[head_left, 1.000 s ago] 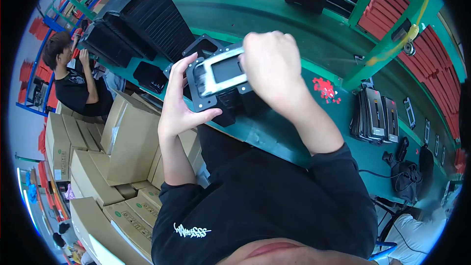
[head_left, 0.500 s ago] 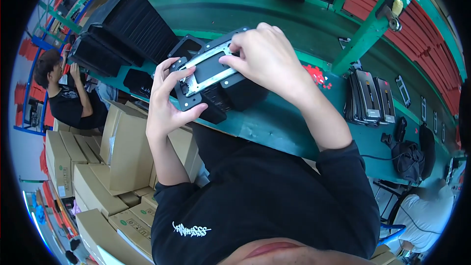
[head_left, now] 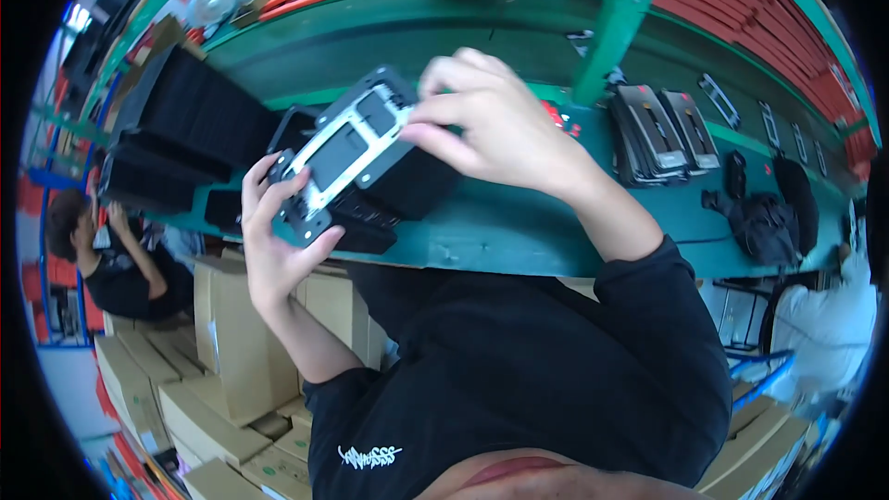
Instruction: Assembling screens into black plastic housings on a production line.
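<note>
My left hand (head_left: 282, 241) grips one end of a flat black panel (head_left: 389, 81), with fingers on its face and thumb along its near edge. A thin silver metal frame (head_left: 319, 194) lies on the panel and surrounds dark rectangular openings. The panel is tilted above the bench. At its right edge is my right hand (head_left: 472, 116), thumb and forefinger pinched together. Whatever sits between those fingertips is too small or hidden to make out. Below and behind the panel are black blocky parts (head_left: 417, 187), partly covered by it.
Black panels stand in a tall stack (head_left: 190, 116) at left. Grey-faced flat parts (head_left: 653, 134) and a black bag (head_left: 764, 222) lie to the right on the green bench (head_left: 519, 245). A green post (head_left: 611, 37) rises behind. Cardboard boxes (head_left: 245, 343) and another person (head_left: 130, 259) are at left.
The view has turned, shifting the bench scene leftward. My right hand's fingers have come off the frame's face to the panel's right edge. The panel has tilted, showing more of the metal frame.
</note>
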A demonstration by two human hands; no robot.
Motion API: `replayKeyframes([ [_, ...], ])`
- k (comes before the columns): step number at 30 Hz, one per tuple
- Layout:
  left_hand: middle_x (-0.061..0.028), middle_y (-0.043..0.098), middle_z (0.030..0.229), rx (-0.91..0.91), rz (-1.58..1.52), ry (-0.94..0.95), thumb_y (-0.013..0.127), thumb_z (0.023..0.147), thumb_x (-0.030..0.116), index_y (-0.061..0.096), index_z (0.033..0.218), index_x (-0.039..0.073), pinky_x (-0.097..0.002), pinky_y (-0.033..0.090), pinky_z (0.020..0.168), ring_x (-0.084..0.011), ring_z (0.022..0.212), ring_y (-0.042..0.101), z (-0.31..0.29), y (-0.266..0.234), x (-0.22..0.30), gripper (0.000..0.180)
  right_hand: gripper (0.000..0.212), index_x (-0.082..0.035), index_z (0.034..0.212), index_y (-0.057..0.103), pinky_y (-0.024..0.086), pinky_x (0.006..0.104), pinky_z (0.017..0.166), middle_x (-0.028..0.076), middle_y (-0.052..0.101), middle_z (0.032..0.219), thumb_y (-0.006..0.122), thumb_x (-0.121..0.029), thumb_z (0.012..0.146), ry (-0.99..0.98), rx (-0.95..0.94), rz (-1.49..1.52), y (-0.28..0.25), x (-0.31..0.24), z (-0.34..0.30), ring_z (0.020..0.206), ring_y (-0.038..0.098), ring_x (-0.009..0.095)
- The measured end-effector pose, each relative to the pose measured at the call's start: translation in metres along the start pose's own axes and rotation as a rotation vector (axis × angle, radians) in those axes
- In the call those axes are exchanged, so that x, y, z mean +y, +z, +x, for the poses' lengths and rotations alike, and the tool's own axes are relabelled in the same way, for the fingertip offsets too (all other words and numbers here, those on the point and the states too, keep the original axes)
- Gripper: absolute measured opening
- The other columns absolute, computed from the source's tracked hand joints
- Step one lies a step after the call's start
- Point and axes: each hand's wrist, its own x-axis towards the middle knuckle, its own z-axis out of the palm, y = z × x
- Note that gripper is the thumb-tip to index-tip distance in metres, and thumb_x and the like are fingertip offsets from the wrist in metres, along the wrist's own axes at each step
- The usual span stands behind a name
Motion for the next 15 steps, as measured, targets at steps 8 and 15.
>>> replayKeyframes([
  [8,-0.025,0.049,0.143,0.423,-0.551,0.396,0.063,0.094,0.058,0.057,0.137,0.002,-0.0529,0.041,0.113,-0.0462,0.135,0.05,-0.05,0.011,-0.009,0.071,0.041,-0.005,0.115,0.07,0.051,0.0457,0.084,0.01,0.071,0.095,0.082,-0.023,0.08,0.865,-0.212,-0.978,-0.088,0.077,-0.185,0.095,0.068,0.033],
  [15,-0.0271,0.052,0.135,-0.514,-1.35,0.375,0.066,0.093,0.058,0.054,0.136,-0.008,-0.0558,0.056,0.094,-0.0473,0.119,0.062,-0.049,0.086,0.015,0.08,0.023,-0.004,0.112,0.072,0.051,0.0437,0.083,0.014,0.075,0.107,0.069,-0.003,0.089,0.626,0.078,-0.811,-0.08,0.041,-0.178,0.095,0.07,0.032],
])
